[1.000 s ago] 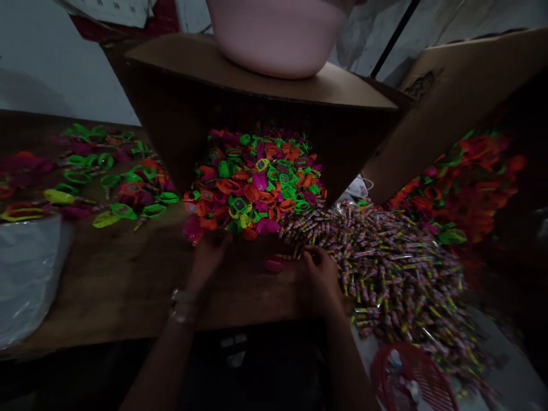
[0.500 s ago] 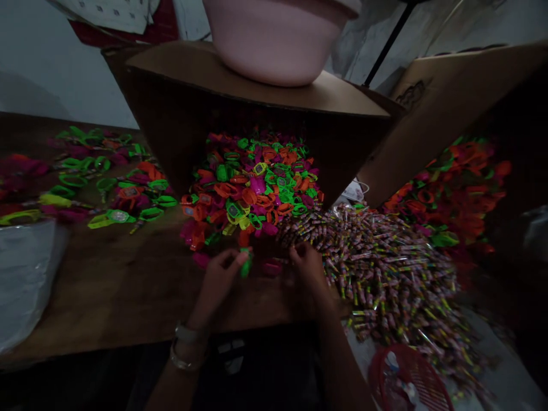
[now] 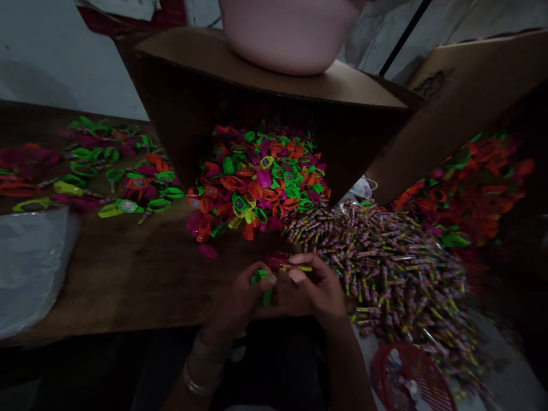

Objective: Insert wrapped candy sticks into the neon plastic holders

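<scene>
My left hand (image 3: 240, 299) is closed round a small green plastic toy watch (image 3: 262, 281) at the near edge of the wooden table (image 3: 128, 274). My right hand (image 3: 315, 288) meets it from the right and pinches a thin wrapped candy stick (image 3: 295, 268) against the watch. A pink toy watch (image 3: 277, 260) lies just beyond my fingers. A heap of green, orange and pink toy watches (image 3: 261, 182) spills from an open cardboard box (image 3: 192, 97). A large pile of wrapped candy sticks (image 3: 385, 268) lies to the right.
More toy watches (image 3: 111, 177) lie spread at the far left. A clear plastic bag (image 3: 29, 262) sits at the left edge. A second box with orange watches (image 3: 475, 182) stands right. A pink basin (image 3: 286, 34) rests on the box; a red basket (image 3: 411, 382) is near right.
My left hand picked a green watch from the heap and drew it toward me. My right hand came back from the candy pile with a stick and joined it.
</scene>
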Tool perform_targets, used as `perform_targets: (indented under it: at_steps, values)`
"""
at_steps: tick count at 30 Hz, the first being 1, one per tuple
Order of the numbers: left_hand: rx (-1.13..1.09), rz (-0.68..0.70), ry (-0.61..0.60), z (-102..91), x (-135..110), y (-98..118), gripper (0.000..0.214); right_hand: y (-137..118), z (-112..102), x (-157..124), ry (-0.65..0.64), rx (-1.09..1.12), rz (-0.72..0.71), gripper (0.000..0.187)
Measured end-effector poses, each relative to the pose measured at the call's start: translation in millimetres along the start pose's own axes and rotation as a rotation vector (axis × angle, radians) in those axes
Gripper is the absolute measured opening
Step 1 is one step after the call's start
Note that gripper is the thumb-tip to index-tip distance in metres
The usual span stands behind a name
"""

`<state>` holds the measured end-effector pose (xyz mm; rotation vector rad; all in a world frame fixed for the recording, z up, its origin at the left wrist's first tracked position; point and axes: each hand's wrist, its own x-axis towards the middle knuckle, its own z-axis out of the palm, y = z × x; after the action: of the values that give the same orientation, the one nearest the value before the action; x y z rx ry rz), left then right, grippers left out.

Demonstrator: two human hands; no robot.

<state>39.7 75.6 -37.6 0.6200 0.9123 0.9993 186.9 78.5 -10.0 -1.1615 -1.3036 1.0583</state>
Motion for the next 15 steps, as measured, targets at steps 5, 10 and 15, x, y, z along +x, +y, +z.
perform_targets:
  at_steps: [5,10,15]
  values:
    - [0.37,0.038,-0.062,-3.6,0,9,0.03,-4,-2,-3,-0.152,-0.035,-0.004,0.018]
    - [0.586,0.233,-0.033,-2.1,-2,19,0.02,-3,-4,-3,-0.228,-0.077,0.007,0.017]
    - [0.662,0.266,-0.04,-7.1,-4,19,0.019,-1,-6,-5,-0.238,-0.252,-0.109,0.01]
